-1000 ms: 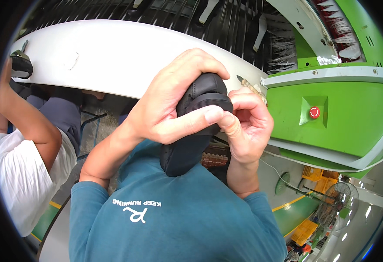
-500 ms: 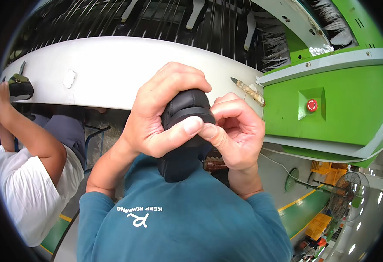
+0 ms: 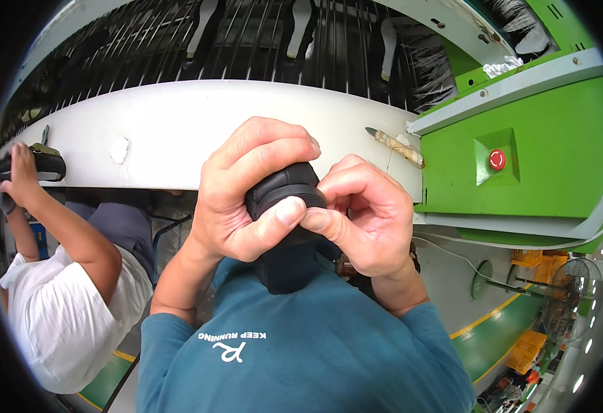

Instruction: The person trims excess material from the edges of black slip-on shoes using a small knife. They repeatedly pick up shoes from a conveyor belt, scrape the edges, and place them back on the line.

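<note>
Both hands have shifted slightly lower and toward centre against the white ledge since the earlier frame; grip on the shoe unchanged.

Green machine housing [image 3: 535,172] fills the right side, with a red button [image 3: 497,160] set in a recess. White ledge [image 3: 164,138] curves across the view from left to right, dark rack of rods behind it. A knife [image 3: 394,146] with a wrapped handle lies on the ledge near its right end, close to the housing.

Co-worker [image 3: 60,323] in a white shirt at lower left; that person's hand [image 3: 20,168] rests on a dark object [image 3: 45,164] at the ledge's left end.

Black shoe [image 3: 286,234] is held up at centre, in front of the teal shirt [image 3: 301,358], below the ledge edge. Left hand [image 3: 246,199]: fingers clenched over the top of the shoe, thumb pressed across its rim. Right hand [image 3: 367,220]: fingers curled, thumb tip touching the left thumb at the shoe's rim, pinching the edge. Whether anything small sits between the right fingers cannot be told.
</note>
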Motion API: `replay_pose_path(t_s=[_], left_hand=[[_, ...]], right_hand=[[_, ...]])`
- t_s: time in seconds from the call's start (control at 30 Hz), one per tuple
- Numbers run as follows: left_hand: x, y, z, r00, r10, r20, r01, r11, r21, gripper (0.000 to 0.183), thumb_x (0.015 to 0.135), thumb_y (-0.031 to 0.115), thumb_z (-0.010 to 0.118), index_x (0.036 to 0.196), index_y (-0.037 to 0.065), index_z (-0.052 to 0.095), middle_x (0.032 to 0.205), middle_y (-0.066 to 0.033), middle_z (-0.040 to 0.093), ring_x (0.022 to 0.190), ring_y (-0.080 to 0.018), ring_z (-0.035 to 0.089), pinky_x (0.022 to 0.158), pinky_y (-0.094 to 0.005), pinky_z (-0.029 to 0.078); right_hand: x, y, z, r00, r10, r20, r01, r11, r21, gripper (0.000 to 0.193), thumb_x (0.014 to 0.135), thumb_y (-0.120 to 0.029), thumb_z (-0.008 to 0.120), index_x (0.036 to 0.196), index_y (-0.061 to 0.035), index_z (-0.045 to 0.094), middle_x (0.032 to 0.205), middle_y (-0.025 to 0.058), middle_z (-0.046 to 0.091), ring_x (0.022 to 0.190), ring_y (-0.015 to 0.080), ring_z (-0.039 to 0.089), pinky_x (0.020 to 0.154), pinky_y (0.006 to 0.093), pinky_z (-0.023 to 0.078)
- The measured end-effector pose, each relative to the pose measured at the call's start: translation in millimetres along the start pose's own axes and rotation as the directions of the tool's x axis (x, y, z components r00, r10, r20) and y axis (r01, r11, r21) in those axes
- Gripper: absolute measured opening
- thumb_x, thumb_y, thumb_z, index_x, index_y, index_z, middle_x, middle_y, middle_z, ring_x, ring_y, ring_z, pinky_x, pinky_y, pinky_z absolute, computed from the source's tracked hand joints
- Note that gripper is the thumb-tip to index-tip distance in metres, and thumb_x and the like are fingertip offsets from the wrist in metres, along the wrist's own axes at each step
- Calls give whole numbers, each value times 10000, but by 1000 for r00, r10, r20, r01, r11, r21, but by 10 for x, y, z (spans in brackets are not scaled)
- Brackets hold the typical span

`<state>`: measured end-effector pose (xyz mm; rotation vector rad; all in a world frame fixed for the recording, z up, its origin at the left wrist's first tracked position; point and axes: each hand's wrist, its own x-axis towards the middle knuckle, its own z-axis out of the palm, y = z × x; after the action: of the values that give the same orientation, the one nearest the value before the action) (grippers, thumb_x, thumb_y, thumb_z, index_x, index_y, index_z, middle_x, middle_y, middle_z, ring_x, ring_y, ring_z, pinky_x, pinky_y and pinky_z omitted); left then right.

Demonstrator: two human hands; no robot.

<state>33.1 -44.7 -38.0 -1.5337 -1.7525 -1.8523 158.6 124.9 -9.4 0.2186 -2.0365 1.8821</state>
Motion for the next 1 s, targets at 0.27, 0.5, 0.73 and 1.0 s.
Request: replay_pose_path(t_s=[0.27, 0.5, 0.73, 1.0], left_hand=[[26, -25, -45, 999, -1, 35, 1, 1000, 22, 533, 927, 349, 623, 1188, -104, 726, 1151, -271, 732, 1035, -357, 702, 857, -461, 578], [-5, -75, -51, 1000, -21, 4, 21, 1000, -17, 517, 911, 340, 629, 1163, -100, 731, 1135, -263, 728, 1013, -336, 693, 852, -446, 569], [-32, -47, -15, 991, -134, -23, 133, 991, -20, 536, 954, 434, 629, 1154, -59, 702, 1101, -204, 684, 980, -270, 657, 855, -395, 534], [-107, -61, -48, 989, -128, -73, 124, 990, -60, 486, 943, 391, 646, 1158, -42, 690, 1069, -211, 686, 940, -299, 672, 821, -406, 548]], right_hand=[[37, 40, 15, 1000, 2, 2, -2, 1000, 4, 178, 946, -73, 896, 998, -26, 732, 888, 5, 671, 704, 37, 569, 603, 235, 444], [77, 80, 23, 999, 28, 16, -29, 999, 20, 187, 952, -90, 897, 1004, -29, 727, 885, 0, 666, 704, 27, 562, 605, 232, 442], [85, 117, 69, 999, 35, 1, -35, 999, 24, 188, 953, -91, 895, 1000, -31, 722, 879, -1, 658, 694, 29, 546, 605, 230, 438], [70, 36, 148, 1000, 26, 3, -26, 998, -63, 199, 935, -74, 905, 997, -31, 720, 871, -3, 651, 679, 33, 541, 592, 234, 442]])
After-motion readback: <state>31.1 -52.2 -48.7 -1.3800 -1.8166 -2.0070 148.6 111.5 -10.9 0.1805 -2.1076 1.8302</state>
